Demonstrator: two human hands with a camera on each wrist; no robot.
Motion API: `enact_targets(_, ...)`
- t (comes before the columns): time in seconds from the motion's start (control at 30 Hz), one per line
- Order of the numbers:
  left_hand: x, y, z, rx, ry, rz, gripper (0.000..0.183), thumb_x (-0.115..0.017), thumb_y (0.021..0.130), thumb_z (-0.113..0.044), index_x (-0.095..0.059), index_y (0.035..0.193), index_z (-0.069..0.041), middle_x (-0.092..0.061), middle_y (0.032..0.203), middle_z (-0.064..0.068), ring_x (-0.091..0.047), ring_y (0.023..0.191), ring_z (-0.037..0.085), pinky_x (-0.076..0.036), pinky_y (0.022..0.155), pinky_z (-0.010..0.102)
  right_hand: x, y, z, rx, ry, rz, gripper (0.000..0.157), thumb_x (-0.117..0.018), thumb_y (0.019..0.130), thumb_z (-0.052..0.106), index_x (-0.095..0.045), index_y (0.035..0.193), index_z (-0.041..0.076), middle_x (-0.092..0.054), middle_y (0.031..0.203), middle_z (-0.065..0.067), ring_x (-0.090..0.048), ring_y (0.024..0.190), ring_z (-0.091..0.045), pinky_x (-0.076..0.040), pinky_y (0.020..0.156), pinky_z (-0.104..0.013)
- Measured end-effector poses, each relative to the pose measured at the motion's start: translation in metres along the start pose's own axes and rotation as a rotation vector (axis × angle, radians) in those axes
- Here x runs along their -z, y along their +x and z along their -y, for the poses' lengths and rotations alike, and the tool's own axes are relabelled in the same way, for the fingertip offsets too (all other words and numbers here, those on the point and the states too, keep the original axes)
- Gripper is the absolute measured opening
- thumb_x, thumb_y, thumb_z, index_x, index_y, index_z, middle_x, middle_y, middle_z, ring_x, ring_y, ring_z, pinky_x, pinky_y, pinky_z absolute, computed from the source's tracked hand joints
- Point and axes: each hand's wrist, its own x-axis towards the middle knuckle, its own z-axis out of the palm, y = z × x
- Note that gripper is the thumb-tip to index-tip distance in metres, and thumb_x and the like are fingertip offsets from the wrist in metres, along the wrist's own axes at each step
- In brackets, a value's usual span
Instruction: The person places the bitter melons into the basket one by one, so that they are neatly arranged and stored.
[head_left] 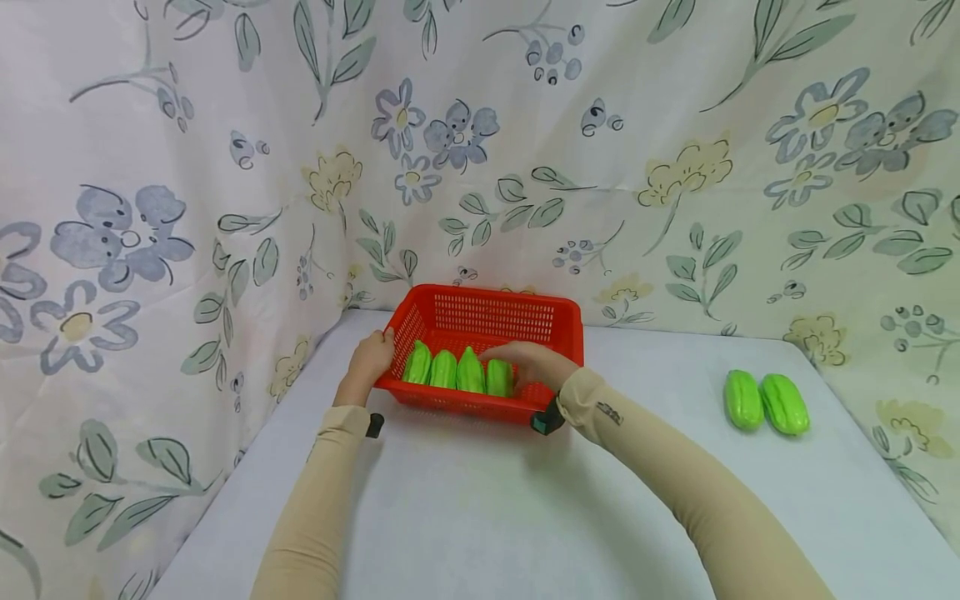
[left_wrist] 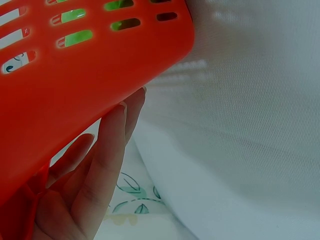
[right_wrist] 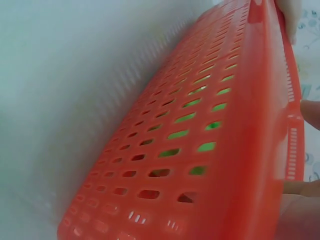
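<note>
A red plastic basket (head_left: 495, 293) with slotted walls stands on the white table. My left hand (head_left: 370, 358) grips its left rim; in the left wrist view the fingers (left_wrist: 107, 150) curl under the red edge. Inside, several bright green ridged star fruits (head_left: 443, 369) stand in a row along the near wall. My right hand (head_left: 531, 363) reaches over the near rim into the basket, its fingers around the rightmost star fruit (head_left: 498, 380) of that row. The right wrist view shows mostly the basket's slotted side (right_wrist: 200, 115), which hides most of that hand.
Two more green star fruits (head_left: 744, 402) lie side by side on the right part of the table (head_left: 645, 383). A flower-printed cloth (head_left: 600, 167) hangs behind the table and along its left side, close to the basket's back.
</note>
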Motion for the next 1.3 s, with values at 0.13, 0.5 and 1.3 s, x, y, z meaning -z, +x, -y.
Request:
enact_targets(0.13, 0.001, 0.000, -0.001, -0.002, -0.001, -0.001, 0.061, -0.018, 0.107, -0.036, -0.036, 0.143, 0.009, -0.046, 0.142, 0.031, -0.051, 0.123, 0.042, -0.041, 0.103, 0.053, 0.000, 0.000, 0.001, -0.040, 0.090, -0.040, 0.060, -0.066, 0.094, 0.024, -0.042, 0.148, 0.010, -0.023, 0.160, -0.015, -0.027, 0.143, -0.042, -0.037, 0.108, -0.059)
enact_targets(0.5, 0.002, -0.001, -0.003, -0.004, -0.007, -0.006, 0.061, -0.018, 0.107, -0.037, -0.037, 0.143, 0.009, -0.047, 0.141, 0.030, -0.052, 0.122, 0.041, -0.042, 0.103, 0.053, 0.005, -0.008, 0.001, 0.033, -0.012, -0.056, 0.064, -0.066, 0.092, 0.035, -0.042, 0.147, 0.012, -0.029, 0.159, -0.013, -0.032, 0.141, -0.040, -0.038, 0.108, -0.059)
enact_targets(1.3, 0.001, -0.002, -0.001, 0.000, -0.004, -0.004, 0.061, -0.018, 0.107, -0.036, -0.035, 0.144, 0.009, -0.045, 0.143, 0.031, -0.049, 0.127, 0.043, -0.040, 0.105, 0.054, 0.012, -0.032, -0.027, 0.365, -0.128, -0.277, 0.085, -0.067, 0.088, 0.047, -0.019, 0.156, 0.030, -0.020, 0.164, -0.006, -0.020, 0.149, -0.034, -0.028, 0.113, -0.061)
